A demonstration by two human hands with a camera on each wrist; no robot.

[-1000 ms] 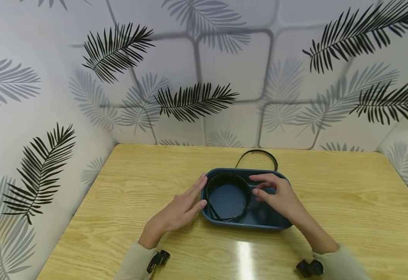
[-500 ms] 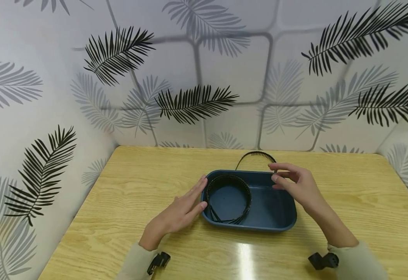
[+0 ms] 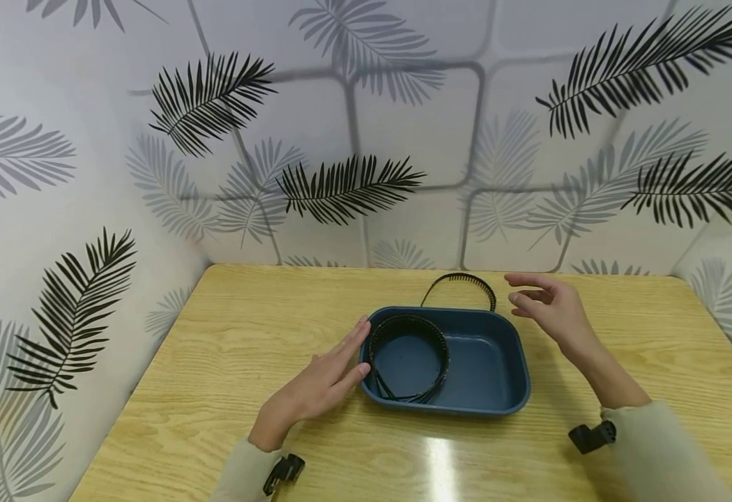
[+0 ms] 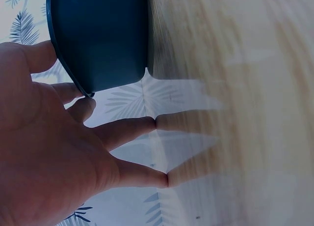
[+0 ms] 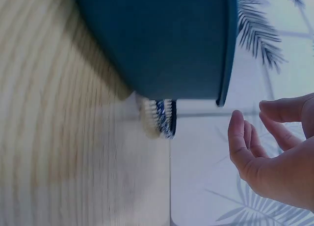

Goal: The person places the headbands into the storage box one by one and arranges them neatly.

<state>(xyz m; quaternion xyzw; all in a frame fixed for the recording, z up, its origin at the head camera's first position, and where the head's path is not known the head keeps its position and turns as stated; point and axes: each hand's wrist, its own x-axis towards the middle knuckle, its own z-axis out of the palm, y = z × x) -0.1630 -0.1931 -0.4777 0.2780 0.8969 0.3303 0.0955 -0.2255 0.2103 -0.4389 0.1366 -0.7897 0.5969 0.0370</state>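
Observation:
A dark blue oblong plastic tub (image 3: 485,373) stands on the table. At its left end lie several black toothed headbands (image 3: 446,357), looped together in a ring. My left hand (image 3: 318,388) rests with thumb and fingers spread against the tub's left rim; the left wrist view shows the thumb and some fingertips at the tub wall (image 4: 100,34). Another black toothed headband (image 3: 482,282) arches up behind the tub, its lower ends hidden by the back wall. Right of that headband my right hand (image 3: 559,314) hovers with loosely bent fingers and holds nothing.
The wood-grain table (image 3: 228,335) runs back to a wall (image 3: 403,125) with a leaf pattern. Black wrist cameras (image 3: 284,473) sit at both sleeves. A bright light reflection lies on the tabletop in front of the tub.
My right hand has moved from over the tub back and to the right, past the rim to beside the rear headband. The left hand stays at the left rim.

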